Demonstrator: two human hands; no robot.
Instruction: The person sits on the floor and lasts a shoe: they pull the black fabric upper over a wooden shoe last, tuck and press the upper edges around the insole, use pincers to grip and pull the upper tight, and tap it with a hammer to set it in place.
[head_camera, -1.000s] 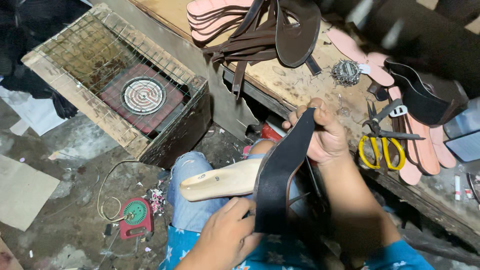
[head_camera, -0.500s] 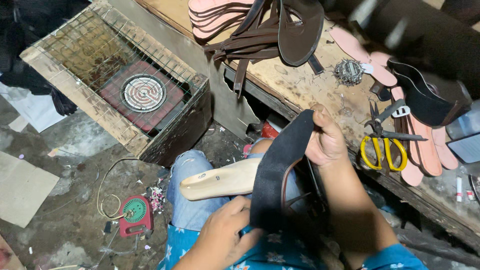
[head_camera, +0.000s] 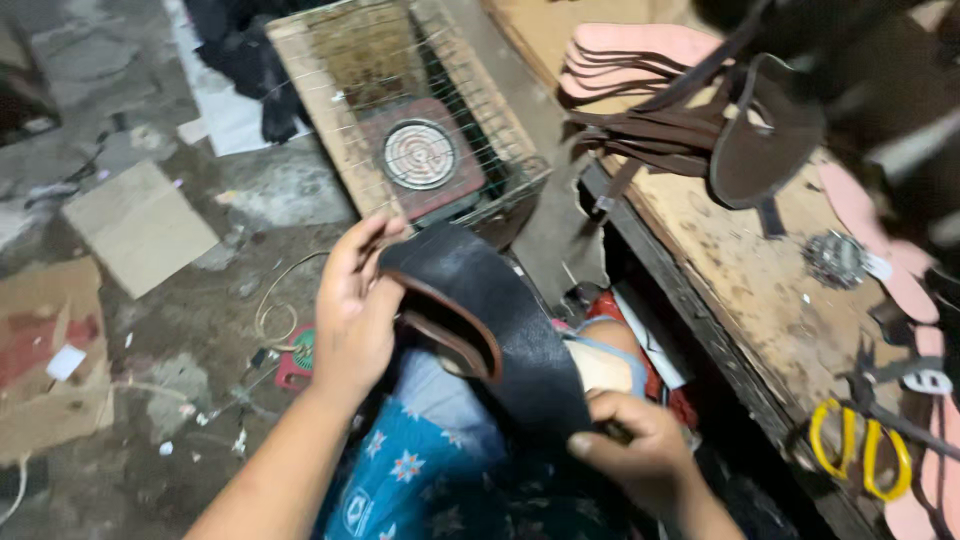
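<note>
Head-camera footage is filled mostly by one concrete floor (head_camera: 150, 330), on which two cardboard pieces (head_camera: 140, 225) are scattered. One wooden desk (head_camera: 760, 290) is seen along the right, just beside one wire-covered crate (head_camera: 345, 110) in which a single round heating coil (head_camera: 418, 153) is set. One stack of pink insoles (head_camera: 625, 60) is laid on the desk, with a bundle of dark brown straps (head_camera: 680, 130) draped over it. One black leather shoe upper (head_camera: 500, 320) is held over the lap, between both hands. The left hand (head_camera: 355, 310) is clamped on its curled brown-edged end; the right hand (head_camera: 640, 450) is closed in a pinching grip on its lower end. One pair of yellow-handled scissors (head_camera: 860, 445) is left at the desk edge.
</note>
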